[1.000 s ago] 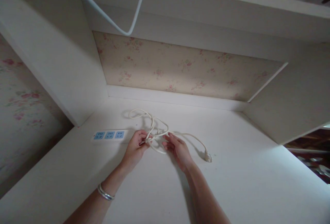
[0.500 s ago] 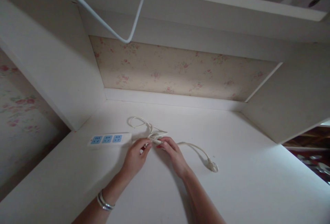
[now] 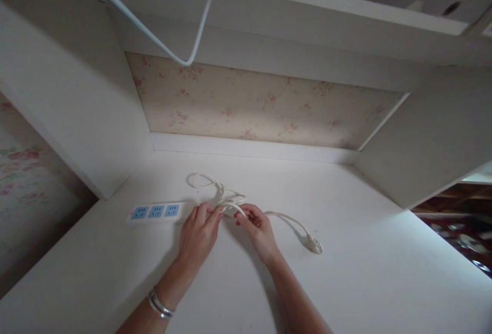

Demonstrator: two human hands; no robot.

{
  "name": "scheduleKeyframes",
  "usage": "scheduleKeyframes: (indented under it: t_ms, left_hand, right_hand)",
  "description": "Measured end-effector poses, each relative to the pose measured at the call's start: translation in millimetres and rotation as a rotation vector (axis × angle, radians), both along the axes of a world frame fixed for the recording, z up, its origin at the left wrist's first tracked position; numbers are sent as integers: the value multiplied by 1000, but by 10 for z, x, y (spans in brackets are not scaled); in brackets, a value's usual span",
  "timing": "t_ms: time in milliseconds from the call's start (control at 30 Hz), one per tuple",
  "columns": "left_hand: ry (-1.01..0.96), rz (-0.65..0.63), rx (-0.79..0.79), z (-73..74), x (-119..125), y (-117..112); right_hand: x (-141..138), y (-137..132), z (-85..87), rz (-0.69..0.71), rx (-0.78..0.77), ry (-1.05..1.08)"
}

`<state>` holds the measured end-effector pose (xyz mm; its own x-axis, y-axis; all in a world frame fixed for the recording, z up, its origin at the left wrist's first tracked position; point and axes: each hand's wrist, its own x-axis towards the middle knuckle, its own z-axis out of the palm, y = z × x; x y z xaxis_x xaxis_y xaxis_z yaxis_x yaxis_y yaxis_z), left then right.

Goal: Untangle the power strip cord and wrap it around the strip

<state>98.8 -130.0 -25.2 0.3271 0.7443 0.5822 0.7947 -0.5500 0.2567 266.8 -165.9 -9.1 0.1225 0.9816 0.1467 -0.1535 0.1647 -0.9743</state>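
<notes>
A white power strip (image 3: pixel 154 211) with three blue sockets lies on the white desk (image 3: pixel 346 272), left of middle. Its cream cord (image 3: pixel 215 186) loops behind my hands and trails right to a plug (image 3: pixel 315 245) lying on the desk. My left hand (image 3: pixel 198 236), with silver bangles on its wrist, has its fingertips pinched on the bunched cord near the strip's end. My right hand (image 3: pixel 258 232) is closed on the same bundle of cord, just to the right, the two hands almost touching.
The desk sits in a white alcove with side panels left (image 3: pixel 77 108) and right (image 3: pixel 430 139), floral wallpaper (image 3: pixel 261 103) at the back and a shelf (image 3: pixel 346 6) overhead. A white cable (image 3: pixel 161 37) hangs from above.
My hands drew together and the wide loops of cord were gathered into a tighter bundle between them. The camera tilted slightly; the strip and plug stayed roughly where they were.
</notes>
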Motion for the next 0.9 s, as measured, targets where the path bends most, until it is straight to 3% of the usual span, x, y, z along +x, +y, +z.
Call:
scheduleKeyframes:
  t_ms: [133, 300, 500, 900]
  left_hand:
    - [56, -18, -14, -7, 48, -27]
    - [-60, -94, -75, -64, 70, -49]
    - [-106, -214, -140, -49, 45, -59]
    - [3, -150, -76, 8, 55, -88]
  right_hand:
    - [-23, 4, -34, -133, 40, -73]
    - [-41, 59, -136, -271, 63, -166]
    - [12, 50, -116, -197, 174, -430]
    - [-12, 37, -111, -228, 171, -590]
